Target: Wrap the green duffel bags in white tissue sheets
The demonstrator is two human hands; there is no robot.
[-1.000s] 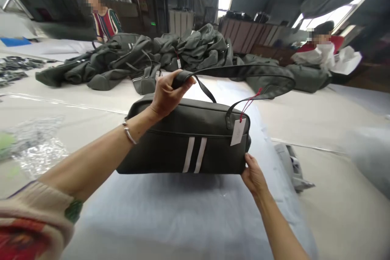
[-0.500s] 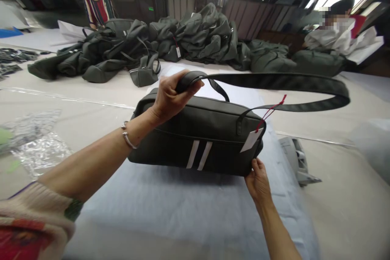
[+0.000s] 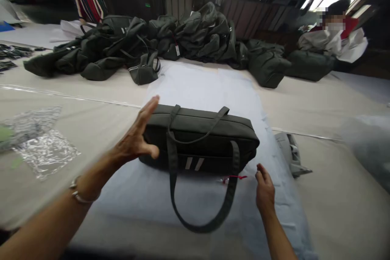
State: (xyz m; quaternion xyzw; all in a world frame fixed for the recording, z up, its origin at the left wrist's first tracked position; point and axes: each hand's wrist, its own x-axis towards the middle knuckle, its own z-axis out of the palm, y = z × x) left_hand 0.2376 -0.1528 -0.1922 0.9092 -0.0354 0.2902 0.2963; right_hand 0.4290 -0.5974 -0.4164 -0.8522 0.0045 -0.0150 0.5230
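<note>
A dark green handbag (image 3: 210,146) with two white stripes on its front sits upright on a pale blue padded sheet (image 3: 183,211). One strap loops forward onto the sheet; the other lies over the top. Partly hidden by the front strap is a tag with a red cord (image 3: 233,178). My left hand (image 3: 137,134), wearing a silver bracelet, is spread at the bag's left end, thumb apart from fingers, holding nothing. Just off the bag's lower right corner, my right hand (image 3: 265,189) has loosely bent fingers and nothing visible in them.
A heap of dark green bags (image 3: 201,36) lines the far side of the table. Clear plastic wrap (image 3: 45,150) lies at left. A grey tape dispenser (image 3: 291,152) stands right of the sheet, with translucent plastic (image 3: 368,142) beyond it. Two people work across the table.
The handbag has come down onto the sheet, and its front strap has dropped forward. My left hand has let go of the strap and moved left; my right hand has come off the corner.
</note>
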